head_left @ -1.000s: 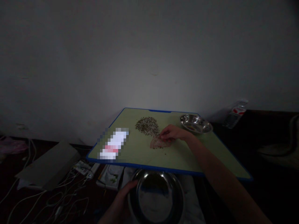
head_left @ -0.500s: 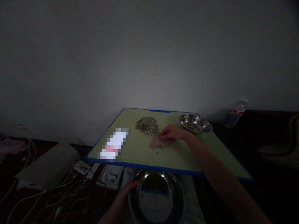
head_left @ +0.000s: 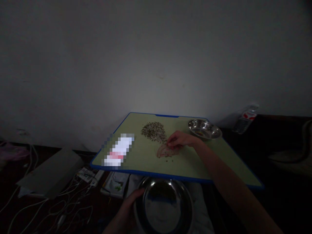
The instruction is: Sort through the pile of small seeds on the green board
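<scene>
My right hand (head_left: 179,139) is closed on a clear protractor with red markings (head_left: 163,151), which lies low over the board (head_left: 136,159). A few dark seed-like grains lie just in front of its curved edge. Behind it spreads a pile of small dark and pale grains (head_left: 153,131). Below the board's near edge, my left hand (head_left: 133,200) grips the left rim of a large steel bowl (head_left: 163,208). The bowl's inside is dark, and its contents are hard to make out.
A second steel bowl (head_left: 204,129) stands at the board's back right. A blurred-out bright screen (head_left: 119,151) lies on the left. A plastic bottle (head_left: 246,118) leans by the wall. Loose cables (head_left: 65,201), a grey folder-like panel (head_left: 52,174) and a white box (head_left: 115,184) are lower left.
The protractor has shifted slightly toward me, and a few grains near its curved edge have moved the same way. My left hand and the bowl it grips have stayed put.
</scene>
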### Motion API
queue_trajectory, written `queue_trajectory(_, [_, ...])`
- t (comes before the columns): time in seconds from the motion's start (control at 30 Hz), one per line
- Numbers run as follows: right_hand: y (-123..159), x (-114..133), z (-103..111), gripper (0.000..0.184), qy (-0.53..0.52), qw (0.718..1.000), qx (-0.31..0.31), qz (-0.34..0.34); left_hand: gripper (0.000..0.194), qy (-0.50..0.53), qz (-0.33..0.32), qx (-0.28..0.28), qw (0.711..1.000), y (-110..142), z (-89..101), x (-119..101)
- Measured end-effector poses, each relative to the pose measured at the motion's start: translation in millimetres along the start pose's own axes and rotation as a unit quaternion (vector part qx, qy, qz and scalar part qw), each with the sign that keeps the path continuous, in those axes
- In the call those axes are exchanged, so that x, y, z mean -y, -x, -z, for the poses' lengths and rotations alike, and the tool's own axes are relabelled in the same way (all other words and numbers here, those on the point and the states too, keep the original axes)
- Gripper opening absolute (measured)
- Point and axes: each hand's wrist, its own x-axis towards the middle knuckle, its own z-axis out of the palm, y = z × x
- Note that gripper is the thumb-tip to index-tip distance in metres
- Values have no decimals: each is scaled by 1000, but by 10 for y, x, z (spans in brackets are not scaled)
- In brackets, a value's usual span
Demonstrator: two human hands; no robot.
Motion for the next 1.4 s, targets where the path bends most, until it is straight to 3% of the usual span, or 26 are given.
queue_trajectory(0.13, [15, 25, 2, 31, 6, 1000, 1, -3, 24, -13, 6, -33, 999, 3, -8, -4])
queue_trajectory(0.37, [29, 23, 22, 30, 2, 1000, 4, 3, 24, -16, 5, -24, 1000, -81, 110, 24])
queue_trajectory(0.73, [14, 11, 20, 31, 15, 1000, 18, 8, 30, -1, 20, -12, 1000, -64, 99, 31])
queue_trajectory(0.93, [24, 24, 21, 31, 21, 1000, 19, 9, 23, 5, 22, -39, 999, -61, 88, 42])
queue_trajectory(1.13, [28, 11, 23, 30, 26, 999, 40, 8, 26, 9, 25, -7, 1000, -20, 24, 15])
queue_trajectory(1.4, [41, 22, 40, 28, 21, 999, 31, 4, 24, -12, 18, -39, 999, -45, 59, 25])
